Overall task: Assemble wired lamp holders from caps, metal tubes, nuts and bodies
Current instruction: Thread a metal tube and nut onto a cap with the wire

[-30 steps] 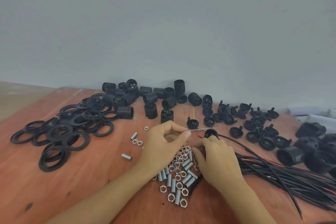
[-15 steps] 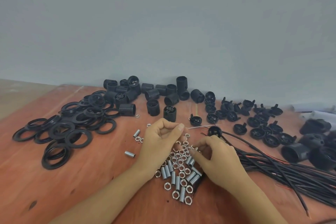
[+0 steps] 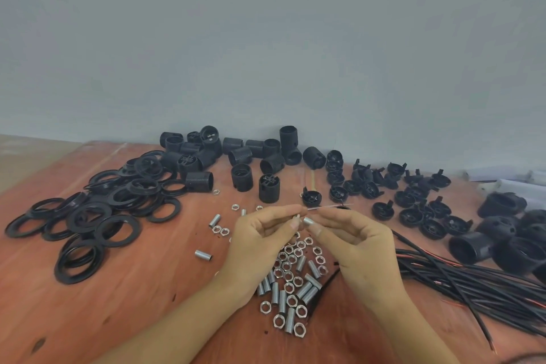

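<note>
- Nearest first?
- Loose heap of silver hex nuts and threaded tubes (image 3: 291, 281) on the red-brown wooden table (image 3: 133, 289), under both wrists.
- Above that?
- Left hand (image 3: 263, 236), thumb and forefinger curled, pinching a small silver piece (image 3: 296, 217). Probably a nut, too small to be sure. Right hand (image 3: 357, 245), curled likewise, pinching a short silver metal tube (image 3: 308, 221).
- Lying how?
- Long axis roughly left to right, one end toward the left hand's piece, just beside it. Touching or apart, impossible to tell.
- Nearer hand?
- Both level. Probably mating along that axis next, so keep it straight.
- Beyond?
- Thin bare wire end (image 3: 331, 206) just behind the fingertips, running left-right too. Black plastic cap (image 3: 342, 208), half hidden behind the right knuckles.
</note>
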